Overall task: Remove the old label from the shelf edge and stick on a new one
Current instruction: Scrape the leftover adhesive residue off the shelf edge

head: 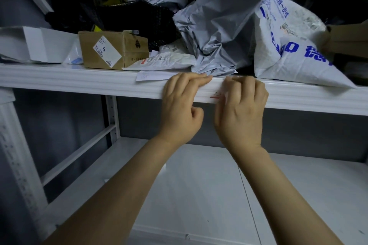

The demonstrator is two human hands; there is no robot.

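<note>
White ribbed shelf edge (pixel 79 83): left grip (pixel 179 105) pressing flat, right grip (pixel 243 109) pinching label (pixel 216 95).

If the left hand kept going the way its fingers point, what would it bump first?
Probably the right hand. The left hand lays its fingers along the top of the shelf edge, pointing sideways at it. The grey bag sits behind, so it might brush that.
</note>
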